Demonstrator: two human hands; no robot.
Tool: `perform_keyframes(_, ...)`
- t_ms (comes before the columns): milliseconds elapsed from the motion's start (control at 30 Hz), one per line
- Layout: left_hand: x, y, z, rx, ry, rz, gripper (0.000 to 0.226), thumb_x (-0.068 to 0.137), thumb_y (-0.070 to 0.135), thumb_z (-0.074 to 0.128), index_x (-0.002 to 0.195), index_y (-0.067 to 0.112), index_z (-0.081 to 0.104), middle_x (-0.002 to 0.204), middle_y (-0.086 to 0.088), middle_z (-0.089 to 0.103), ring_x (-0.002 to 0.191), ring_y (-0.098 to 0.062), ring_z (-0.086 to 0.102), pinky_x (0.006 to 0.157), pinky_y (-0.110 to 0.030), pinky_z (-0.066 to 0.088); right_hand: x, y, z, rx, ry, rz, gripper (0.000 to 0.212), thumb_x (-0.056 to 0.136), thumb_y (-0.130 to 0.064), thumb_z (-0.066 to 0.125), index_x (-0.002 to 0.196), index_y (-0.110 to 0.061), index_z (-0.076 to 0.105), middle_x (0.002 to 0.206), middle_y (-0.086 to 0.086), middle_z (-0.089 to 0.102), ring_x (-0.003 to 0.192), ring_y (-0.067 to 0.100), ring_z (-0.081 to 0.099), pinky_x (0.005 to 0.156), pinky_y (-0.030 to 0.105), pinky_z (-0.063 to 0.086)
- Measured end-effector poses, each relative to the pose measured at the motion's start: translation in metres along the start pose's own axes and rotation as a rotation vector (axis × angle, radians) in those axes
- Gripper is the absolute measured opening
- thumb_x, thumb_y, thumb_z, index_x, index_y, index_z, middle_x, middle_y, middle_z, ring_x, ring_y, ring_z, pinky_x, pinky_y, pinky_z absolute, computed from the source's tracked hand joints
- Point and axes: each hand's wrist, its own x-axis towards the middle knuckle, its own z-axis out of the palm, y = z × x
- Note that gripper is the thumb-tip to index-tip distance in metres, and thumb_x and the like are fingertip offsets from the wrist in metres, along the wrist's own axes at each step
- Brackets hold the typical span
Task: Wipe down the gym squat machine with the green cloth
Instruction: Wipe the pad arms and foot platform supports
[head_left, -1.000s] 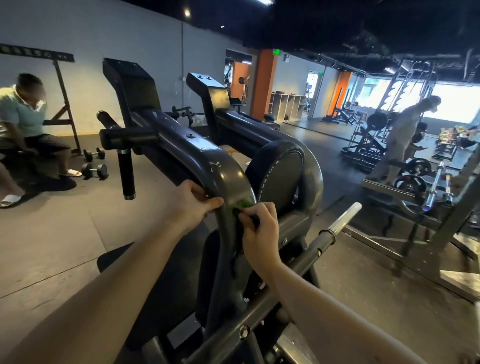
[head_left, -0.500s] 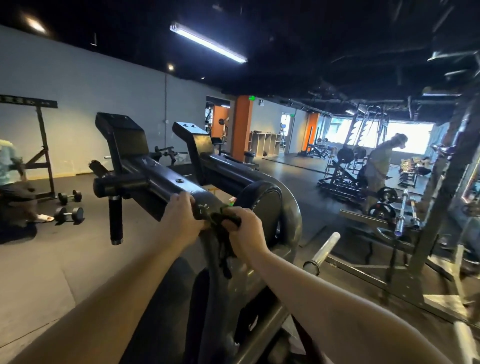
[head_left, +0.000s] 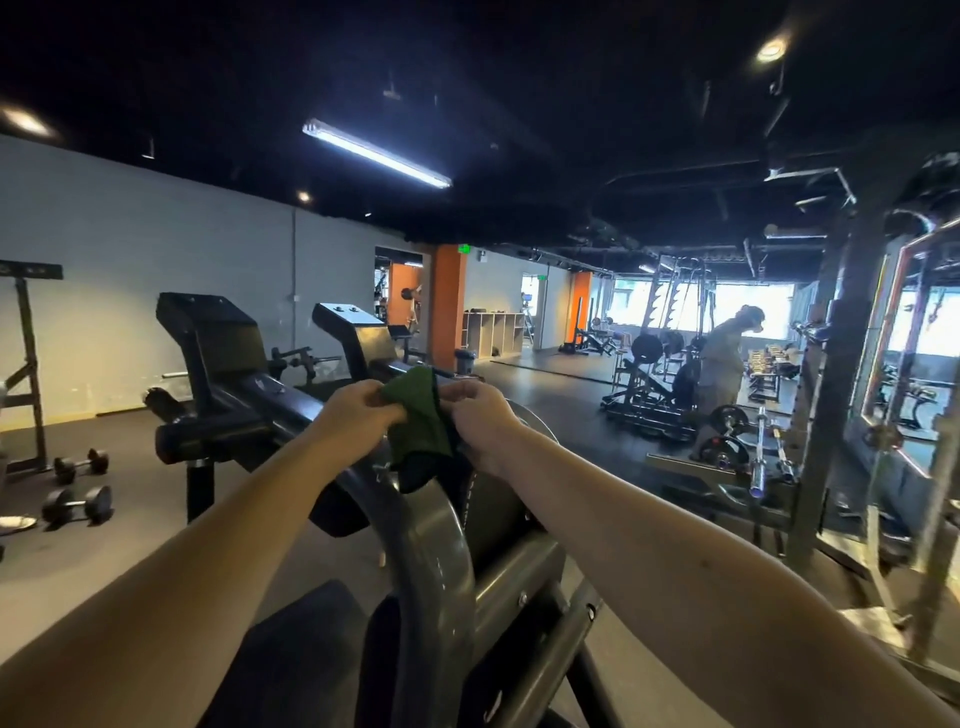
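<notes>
Green cloth (head_left: 420, 418) is hanging between both hands in the head view, just above the curved grey arm of the squat machine (head_left: 431, 551). The left hand (head_left: 356, 415) is pinching its left edge and the right hand (head_left: 480, 423) is pinching its right edge, fingers curled on the fabric. Its dark lower end is drooping beside the round pad. 2 dumbbells (head_left: 78, 503) are lying on the floor at left. Another person (head_left: 724, 358) is standing by the far racks.

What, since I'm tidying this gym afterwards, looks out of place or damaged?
Only two dumbbells lying loose on the floor at left, off any rack. The squat machine shows no visible damage; the left hand and right hand hold the green cloth.
</notes>
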Motion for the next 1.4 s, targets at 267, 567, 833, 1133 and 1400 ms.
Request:
perform_keyframes(267,-0.007,0.003,0.006,0.178,0.052,-0.065,0.011,0.096,0.029,0.066,0.092,0.021,0.06,0.092,-0.003,0.065,0.084,-0.016,0.061,0.067,-0.029,0.045,-0.019,0.015,-0.023,-0.18,-0.287,0.054,0.049,0.083,-0.047,0.08,0.125,-0.024,0.068,0.117,0.003,0.073,0.109,0.022,0.07,0.096,0.041,0.058)
perform_keyframes(567,-0.027,-0.003,0.012,0.233,-0.113,-0.074,0.024,0.09,0.03,0.077,0.109,0.025,0.062,0.105,0.007,0.064,0.104,-0.014,0.062,0.092,-0.033,0.052,-0.014,0.034,-0.045,-0.473,-0.097,-0.077,0.03,0.083,-0.004,0.075,0.111,-0.015,0.072,0.104,0.006,0.072,0.099,0.022,0.069,0.089,0.036,0.06)
perform_keyframes(833,-0.036,-0.039,0.031,0.525,0.004,0.014,0.002,0.092,0.026,0.072,0.092,0.026,0.07,0.089,0.007,0.069,0.086,-0.011,0.067,0.087,-0.038,0.059,-0.052,0.108,0.001,-0.659,0.137,-0.417,0.026,0.082,-0.009,0.058,0.097,-0.029,0.053,0.109,-0.012,0.043,0.106,0.011,0.042,0.097,0.038,0.047)
perform_keyframes(1133,-0.017,-0.058,0.007,0.51,0.062,0.117,0.023,0.095,0.015,0.067,0.118,0.02,0.072,0.118,0.002,0.063,0.098,-0.006,0.058,0.085,-0.019,0.047,-0.025,0.111,0.005,-0.907,-0.007,-0.568,0.037,0.09,-0.034,0.07,0.125,-0.023,0.068,0.129,-0.006,0.049,0.116,0.018,0.04,0.102,0.026,0.037)
perform_keyframes(1400,-0.01,-0.076,0.019,0.515,0.138,0.095,0.037,0.082,0.023,0.084,0.116,0.02,0.07,0.114,0.003,0.047,0.116,-0.021,0.053,0.101,-0.038,0.051,-0.028,0.147,-0.021,-0.853,0.07,-0.642,0.012,0.086,-0.006,0.061,0.097,-0.004,0.066,0.116,0.01,0.052,0.103,0.019,0.049,0.083,0.019,0.044)
